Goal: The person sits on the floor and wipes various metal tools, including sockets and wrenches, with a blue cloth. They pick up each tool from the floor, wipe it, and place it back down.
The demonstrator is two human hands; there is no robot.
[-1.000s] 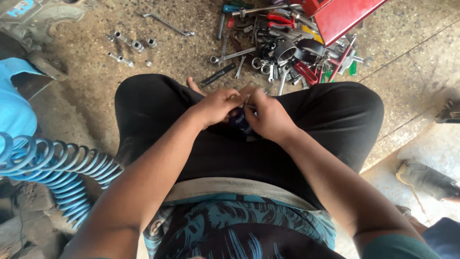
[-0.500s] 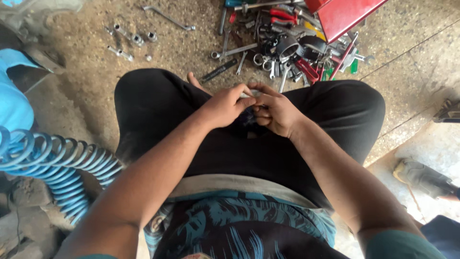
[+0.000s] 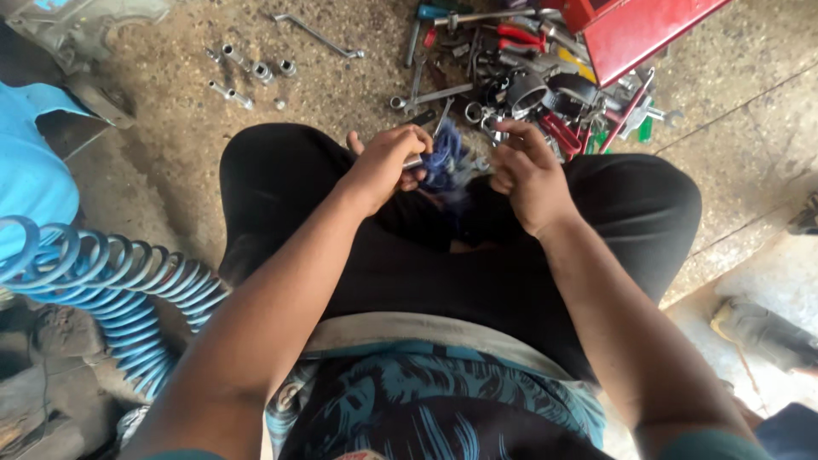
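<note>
Gripping a small metal piece [image 3: 414,160] with a blue rag-like bundle [image 3: 443,158] at its end — left hand [image 3: 385,162] curled tight, fingers wrapped round it, above the lap between the 2 black-trousered knees [image 3: 281,183]. Blurred, that blue bundle, so cannot tell exactly what it is. Hovering just beside it, right hand [image 3: 527,170], fingers half-curled, thumb and forefinger pinched close; cannot tell whether anything small sits between them. Apart from the blue bundle, not touching.

Squatting over a speckled concrete floor [image 3: 170,136]. Heaped at the top edge of the floor, near the right hand — a pile of spanners and pliers [image 3: 520,77], some with red handles, beside a red metal box [image 3: 648,34] at the top right corner. Lying toward the top left: a few sockets [image 3: 256,70] and a bent wrench [image 3: 317,36], well apart from the hands. Coiling along the left edge, a blue spiral air hose [image 3: 111,285]. Resting at the right edge, a shoe [image 3: 763,332].
</note>
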